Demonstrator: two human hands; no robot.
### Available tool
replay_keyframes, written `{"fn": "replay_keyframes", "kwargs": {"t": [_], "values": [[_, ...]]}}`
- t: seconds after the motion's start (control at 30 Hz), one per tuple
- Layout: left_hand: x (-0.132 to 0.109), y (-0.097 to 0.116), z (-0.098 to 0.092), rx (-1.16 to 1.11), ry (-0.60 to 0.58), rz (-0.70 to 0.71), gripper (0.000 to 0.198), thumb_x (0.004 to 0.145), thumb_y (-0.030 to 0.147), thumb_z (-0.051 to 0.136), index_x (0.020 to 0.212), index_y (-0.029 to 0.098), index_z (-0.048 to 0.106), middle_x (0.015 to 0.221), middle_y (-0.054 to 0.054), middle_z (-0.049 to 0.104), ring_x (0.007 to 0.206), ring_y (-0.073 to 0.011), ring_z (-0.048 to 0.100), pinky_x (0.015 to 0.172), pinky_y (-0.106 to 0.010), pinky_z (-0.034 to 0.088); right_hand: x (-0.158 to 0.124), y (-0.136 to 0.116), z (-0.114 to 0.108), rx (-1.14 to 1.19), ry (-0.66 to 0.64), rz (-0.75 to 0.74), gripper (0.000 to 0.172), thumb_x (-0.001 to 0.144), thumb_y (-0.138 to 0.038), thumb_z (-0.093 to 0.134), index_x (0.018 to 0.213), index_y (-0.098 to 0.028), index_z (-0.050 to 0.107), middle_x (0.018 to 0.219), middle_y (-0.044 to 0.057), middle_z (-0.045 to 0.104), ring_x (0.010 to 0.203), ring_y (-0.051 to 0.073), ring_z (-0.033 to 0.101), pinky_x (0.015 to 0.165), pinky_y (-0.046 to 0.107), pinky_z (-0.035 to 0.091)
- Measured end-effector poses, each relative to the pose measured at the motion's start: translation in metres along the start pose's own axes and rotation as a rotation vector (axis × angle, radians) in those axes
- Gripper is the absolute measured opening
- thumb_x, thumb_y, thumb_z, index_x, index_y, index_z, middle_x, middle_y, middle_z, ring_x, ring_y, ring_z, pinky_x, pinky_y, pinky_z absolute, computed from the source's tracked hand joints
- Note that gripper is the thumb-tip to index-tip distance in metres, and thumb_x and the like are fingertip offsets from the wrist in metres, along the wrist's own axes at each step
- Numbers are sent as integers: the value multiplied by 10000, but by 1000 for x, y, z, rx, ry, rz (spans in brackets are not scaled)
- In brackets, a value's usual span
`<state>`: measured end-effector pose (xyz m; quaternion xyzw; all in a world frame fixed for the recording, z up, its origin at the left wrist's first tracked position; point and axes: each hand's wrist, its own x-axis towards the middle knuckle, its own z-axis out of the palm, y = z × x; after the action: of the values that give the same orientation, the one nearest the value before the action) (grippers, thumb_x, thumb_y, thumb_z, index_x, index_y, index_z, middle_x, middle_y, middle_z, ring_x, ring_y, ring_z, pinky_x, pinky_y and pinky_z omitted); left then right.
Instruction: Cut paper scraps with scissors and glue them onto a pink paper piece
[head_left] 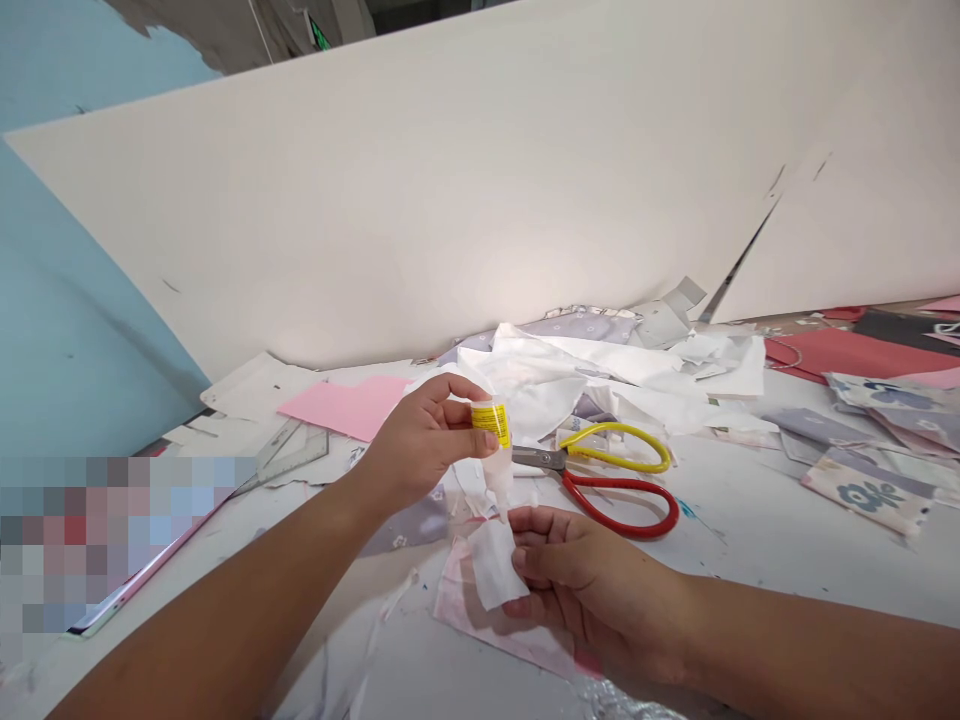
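My left hand [420,435] is closed around a small glue bottle [491,428] with a yellow label. The bottle is tipped over, its clear nozzle pointing down. Just below the nozzle, my right hand [592,580] pinches a small white scrap [495,565] by its right edge; whether it is paper or cloth I cannot tell. The nozzle tip is at the scrap's upper edge, near my right fingertips. Under the scrap lies a pale pink patterned piece [461,600], partly covered by my right hand.
Scissors [619,480] with one yellow and one red handle lie just beyond my right hand. White scraps [540,380] are heaped behind them. Pink paper [345,405] and a clear ruler [292,450] lie left. Printed pouches [866,490] and red sheets [862,355] lie right. A white board [465,190] stands behind.
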<state>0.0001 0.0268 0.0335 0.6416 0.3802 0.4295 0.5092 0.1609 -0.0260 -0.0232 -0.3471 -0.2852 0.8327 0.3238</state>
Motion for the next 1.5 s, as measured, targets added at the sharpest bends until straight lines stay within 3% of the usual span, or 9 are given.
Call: {"fn": "replay_keyframes", "kwargs": {"t": [0.6,0.87,1.1,1.5], "values": [[0,-1,-1,-4,0,13,280,655,120,680,855,223,513,658,28,659,694,-164,625,716,-347,444,2,1,-3,-8,-39,-5,281,717,-24,547,983,-110,521,759,24,578,647,104,602,648,234,535],[4,1,-6,-51,-35,11,291,663,126,688,863,227,501,721,23,676,730,-145,627,722,-310,455,1,1,-1,-14,2,-4,253,709,-11,548,935,-120,519,653,-29,491,671,125,601,658,255,541],[6,0,-11,-49,-10,-8,335,648,135,703,899,232,503,727,23,666,708,-130,618,725,-299,457,1,-1,-1,-19,-12,0,247,723,-17,542,952,-104,510,749,28,569,647,110,592,647,244,545],[6,-5,-6,-32,-19,-11,311,635,124,700,860,222,509,688,27,653,698,-150,618,728,-337,450,2,1,-4,18,-58,1,297,718,-11,545,995,-112,501,766,26,578,664,112,604,673,251,548]]}}
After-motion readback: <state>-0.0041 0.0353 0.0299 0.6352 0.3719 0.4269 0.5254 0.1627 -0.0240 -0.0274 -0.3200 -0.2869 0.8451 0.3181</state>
